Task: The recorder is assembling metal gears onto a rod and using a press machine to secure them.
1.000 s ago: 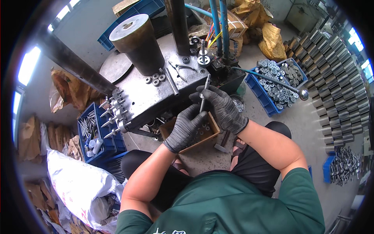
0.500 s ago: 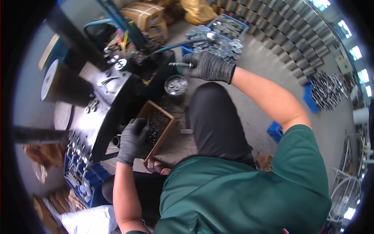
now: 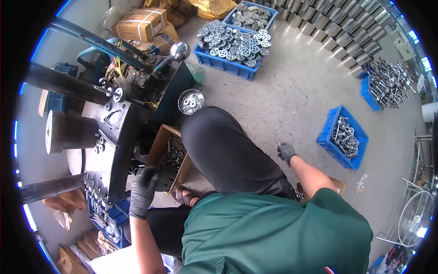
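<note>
My left hand point(image 3: 143, 189), in a dark grey knit glove, is at the near left edge of a wooden box point(image 3: 181, 176). Its fingers look curled together over the box; what they hold, if anything, is too dark to make out. Inside the box lie several small dark ring-shaped parts point(image 3: 175, 153). My right hand point(image 3: 286, 152), gloved alike, is low to the right of my knee with its fingers closed. From them pokes the small shiny tip of a metal rod point(image 3: 279, 144); the rest is hidden in the hand.
A blue crate point(image 3: 326, 137) of metal rod parts stands right of my right hand. Left is a machine with a metal table point(image 3: 98, 169), thick posts and a ball-ended lever point(image 3: 179, 51). A bowl of small parts point(image 3: 191, 101) and crates of slotted discs point(image 3: 235, 67) are ahead.
My right hand has swung from ahead of my knee back and down to the right, the metal rod apparently still in it. My left hand has shifted slightly nearer at the wooden box.
</note>
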Demonstrator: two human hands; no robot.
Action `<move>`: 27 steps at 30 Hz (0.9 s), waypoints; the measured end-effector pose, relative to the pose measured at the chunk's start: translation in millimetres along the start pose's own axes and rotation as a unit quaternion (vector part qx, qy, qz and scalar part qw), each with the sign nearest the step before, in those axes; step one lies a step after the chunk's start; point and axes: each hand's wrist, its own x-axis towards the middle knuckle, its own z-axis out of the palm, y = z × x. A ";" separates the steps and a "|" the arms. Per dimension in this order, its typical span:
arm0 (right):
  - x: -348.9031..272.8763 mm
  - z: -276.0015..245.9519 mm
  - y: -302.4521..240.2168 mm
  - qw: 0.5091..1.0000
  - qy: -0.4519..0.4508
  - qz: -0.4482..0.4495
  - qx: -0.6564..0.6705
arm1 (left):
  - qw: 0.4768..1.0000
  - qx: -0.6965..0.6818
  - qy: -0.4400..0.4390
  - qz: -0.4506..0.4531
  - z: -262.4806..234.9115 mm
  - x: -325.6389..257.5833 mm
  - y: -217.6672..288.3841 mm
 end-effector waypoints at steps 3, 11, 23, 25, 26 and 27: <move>-12.5 32.0 -5.3 0.997 0.032 0.064 -0.043 | 0.997 -0.046 0.004 -0.060 21.3 -15.9 -40.3; 98.9 -7.4 -142.5 0.939 0.145 -0.190 -0.248 | 0.982 0.133 -0.124 -0.045 63.5 16.3 -21.9; 118.3 29.7 -478.9 0.838 0.189 -0.312 -0.407 | 0.969 0.139 -0.175 -0.102 70.2 37.5 -60.8; 132.6 33.9 -492.6 0.815 0.185 -0.268 -0.479 | 0.972 0.131 -0.174 -0.091 73.1 41.8 -68.1; 139.1 35.0 -494.5 0.815 0.198 -0.265 -0.475 | 0.967 0.133 -0.192 -0.098 74.2 44.7 -70.2; 146.3 32.9 -500.2 0.814 0.197 -0.268 -0.476 | 0.968 0.132 -0.189 -0.100 75.8 48.4 -72.1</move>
